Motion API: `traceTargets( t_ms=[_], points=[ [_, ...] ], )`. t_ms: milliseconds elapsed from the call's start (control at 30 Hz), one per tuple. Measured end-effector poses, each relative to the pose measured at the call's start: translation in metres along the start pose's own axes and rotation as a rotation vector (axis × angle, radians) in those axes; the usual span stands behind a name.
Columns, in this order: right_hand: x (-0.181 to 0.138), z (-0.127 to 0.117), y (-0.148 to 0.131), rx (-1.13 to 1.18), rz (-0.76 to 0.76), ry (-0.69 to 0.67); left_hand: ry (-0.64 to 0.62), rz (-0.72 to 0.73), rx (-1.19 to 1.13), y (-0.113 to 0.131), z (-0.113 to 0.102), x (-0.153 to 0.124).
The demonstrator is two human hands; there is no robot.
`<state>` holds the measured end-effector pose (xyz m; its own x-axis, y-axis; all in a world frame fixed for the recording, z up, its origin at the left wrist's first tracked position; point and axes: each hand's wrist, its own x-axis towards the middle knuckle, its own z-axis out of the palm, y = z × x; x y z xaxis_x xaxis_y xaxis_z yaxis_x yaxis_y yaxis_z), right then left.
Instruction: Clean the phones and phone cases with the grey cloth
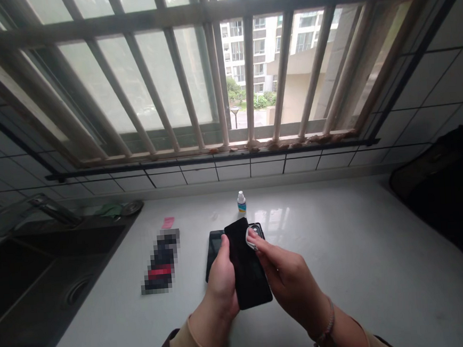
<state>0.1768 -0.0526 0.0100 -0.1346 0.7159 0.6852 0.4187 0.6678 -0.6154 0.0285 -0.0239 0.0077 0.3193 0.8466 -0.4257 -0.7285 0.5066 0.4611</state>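
A black phone (247,266) is held above the white counter (342,250), screen side up and tilted. My left hand (222,284) is wrapped round its left edge. My right hand (288,281) pinches a small white pad (250,240) against the phone's upper right edge. Under the phone, a second dark phone (212,247) lies flat on the counter, partly hidden. A small white dropper bottle (241,201) with a blue and yellow label stands upright just behind them.
A dark sink (31,280) with a tap is set into the counter at left. A blurred-out flat item (161,262) and a small pink slip (167,222) lie left of the phones. A black bag (449,194) sits at right. A barred window runs behind.
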Motion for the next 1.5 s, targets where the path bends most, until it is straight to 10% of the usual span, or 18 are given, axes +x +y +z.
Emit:
traceTargets(
  t_ms=[467,1033,1500],
  points=[
    [-0.001,-0.001,-0.014,0.043,-0.257,-0.124,0.159,0.064,-0.064,0.029,0.001,0.006],
    [-0.001,-0.009,0.0,-0.08,-0.001,0.088,-0.168,-0.244,0.033,0.006,0.005,-0.009],
    [-0.005,0.001,-0.011,0.115,-0.119,-0.145,0.252,0.279,-0.103,0.036,-0.003,0.011]
  ],
)
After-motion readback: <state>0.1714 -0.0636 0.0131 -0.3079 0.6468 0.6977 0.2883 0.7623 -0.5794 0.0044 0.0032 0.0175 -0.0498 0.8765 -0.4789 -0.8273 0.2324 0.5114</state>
